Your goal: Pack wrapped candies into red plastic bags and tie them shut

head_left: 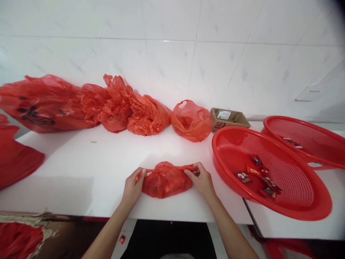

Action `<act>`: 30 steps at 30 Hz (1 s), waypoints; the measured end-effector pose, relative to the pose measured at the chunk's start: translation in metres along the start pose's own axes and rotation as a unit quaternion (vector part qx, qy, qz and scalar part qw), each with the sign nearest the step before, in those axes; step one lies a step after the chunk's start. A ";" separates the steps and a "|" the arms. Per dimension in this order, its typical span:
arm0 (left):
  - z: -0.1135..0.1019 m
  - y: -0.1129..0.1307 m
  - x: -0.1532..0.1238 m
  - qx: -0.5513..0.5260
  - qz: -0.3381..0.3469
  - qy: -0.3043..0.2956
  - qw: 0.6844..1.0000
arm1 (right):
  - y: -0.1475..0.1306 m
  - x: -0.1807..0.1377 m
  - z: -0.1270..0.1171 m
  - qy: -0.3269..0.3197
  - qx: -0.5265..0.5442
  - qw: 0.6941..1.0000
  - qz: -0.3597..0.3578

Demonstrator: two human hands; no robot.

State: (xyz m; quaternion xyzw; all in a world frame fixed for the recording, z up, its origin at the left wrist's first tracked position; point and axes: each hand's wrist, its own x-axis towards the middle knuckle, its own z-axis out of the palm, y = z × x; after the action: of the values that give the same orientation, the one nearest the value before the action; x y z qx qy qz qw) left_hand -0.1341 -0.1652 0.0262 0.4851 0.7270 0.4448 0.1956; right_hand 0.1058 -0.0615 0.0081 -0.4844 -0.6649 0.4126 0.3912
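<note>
Red bag: the red plastic bag (165, 185) lies near the middle of the worktop's (113, 172) front edge, bunched in the centre, its ends drawn out sideways.
Left hand: your left hand (134, 183) pinches one end of the film between thumb and fingers.
Right hand: your right hand (202, 178) pinches the other end the same way; a dark patch beside the fingers is too small to identify.
Handling the film: you would do well to pull both ends evenly and gently, since film this thin probably tears under a jerk. Grip gathered folds rather than a single layer, and let the worktop bear the bulge. Whether a knot has formed between your hands, you cannot tell from here.
Elbow room: mind the red basket (220, 159) near your right hand; it straddles the seam at the worktop's right edge, with small wrapped packets (243, 177) inside.
Carton: the cardboard box (217, 125) at the back right corner reads "SF" in dark print; its white label (224, 114) is too fine to read.
Black writing: the large bag (59, 97) at the back left corner carries bold black characters, too creased for you to make out.
Packets' print: pale marks show on the wrappers, none legible.
</note>
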 end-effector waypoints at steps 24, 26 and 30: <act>0.007 0.059 0.020 0.211 0.172 -0.130 0.954 | 0.015 0.008 0.004 0.074 0.126 0.988 0.042; 0.017 0.073 0.032 0.260 0.151 -0.273 0.914 | 0.016 0.007 0.002 0.087 0.144 0.984 0.053; -0.010 0.088 0.069 0.252 0.128 -0.353 0.892 | 0.023 0.008 0.000 0.095 0.145 0.982 0.072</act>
State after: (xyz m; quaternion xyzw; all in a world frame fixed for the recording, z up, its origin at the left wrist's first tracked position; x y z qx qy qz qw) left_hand -0.1252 -0.0974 0.1154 0.7324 0.6288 0.0675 0.2524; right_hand 0.1115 -0.0499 -0.0122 -0.5059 -0.5210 0.4840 0.4882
